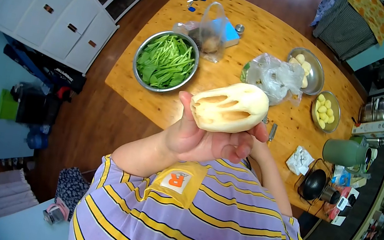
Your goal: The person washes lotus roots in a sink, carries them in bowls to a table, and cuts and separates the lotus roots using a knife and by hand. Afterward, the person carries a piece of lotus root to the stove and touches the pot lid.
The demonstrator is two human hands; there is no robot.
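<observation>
A pale, peeled piece of root (229, 108) with long hollow openings along its side lies across the fingers of my left hand (198, 141). The thumb of that hand is up at the left end of the piece, and the fingers curl under its right end. From the right, my other forearm reaches in behind these fingers. Only the wrist area of my right hand (259, 151) can be made out, and what its fingers do is hidden. A small metal tool (273, 132) lies on the wooden table (130, 97) just beyond.
On the table are a bowl of green leaves (167, 62), a clear plastic bag (276, 78), two bowls of peeled pale pieces (314, 81) (326, 111), a green container (345, 153), a blue box (226, 31) and keys (193, 2). White cabinets (52, 2) stand at the left.
</observation>
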